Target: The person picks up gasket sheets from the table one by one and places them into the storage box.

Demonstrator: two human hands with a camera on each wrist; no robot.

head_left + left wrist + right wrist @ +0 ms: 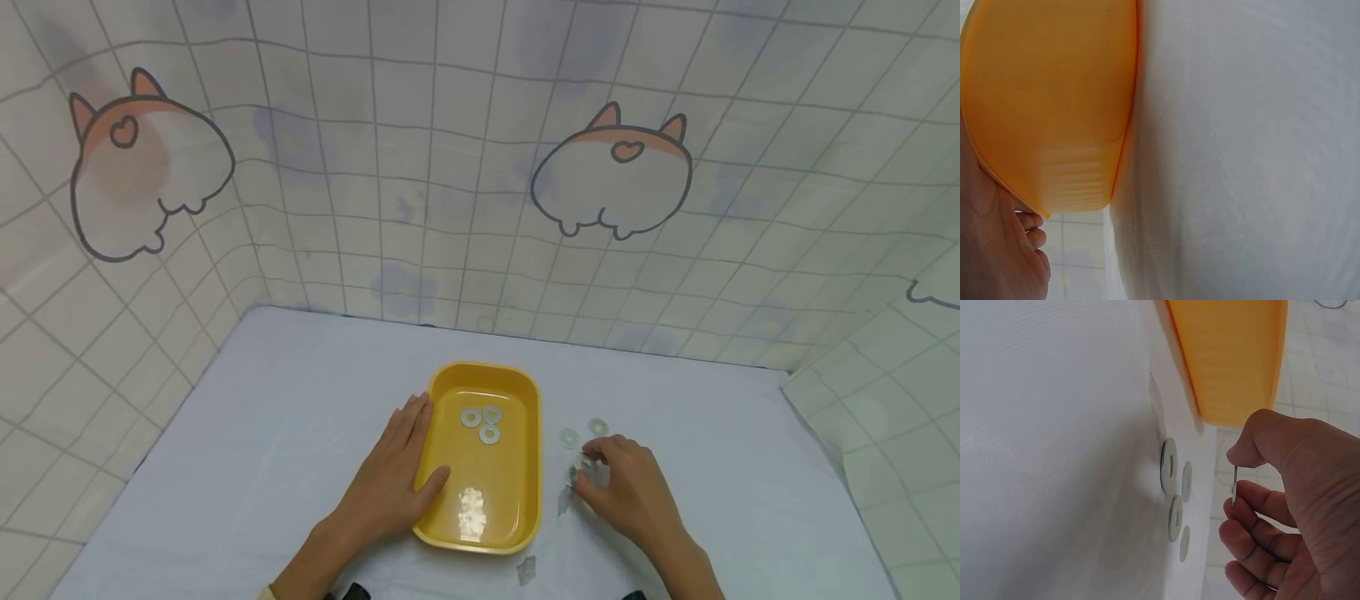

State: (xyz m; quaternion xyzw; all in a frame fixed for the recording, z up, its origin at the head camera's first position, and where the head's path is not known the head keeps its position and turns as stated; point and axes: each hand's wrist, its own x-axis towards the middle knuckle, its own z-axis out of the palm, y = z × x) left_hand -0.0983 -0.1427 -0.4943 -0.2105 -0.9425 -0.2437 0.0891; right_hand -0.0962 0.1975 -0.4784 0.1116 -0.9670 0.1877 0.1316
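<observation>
My left hand (390,471) lies along the left rim of a yellow tray (531,467), fingers straight and thumb over the edge. In the left wrist view, the palm (997,250) is against the tray's side. Three flat metal washers (490,433) lie inside the tray, toward its far end. Right of the tray, my right hand (630,487) pinches a washer (1235,484) between thumb and fingertip; the right wrist view shows it edge-on, held off the table. Several more washers (1169,465) lie flat on the table beside this hand, partly hidden by it in the head view.
A white cloth covers the table (300,392). Grey patches (527,571) mark the cloth near the tray's front right corner. Behind the table and at its sides hangs a grid-patterned curtain (450,208) with cartoon animal prints.
</observation>
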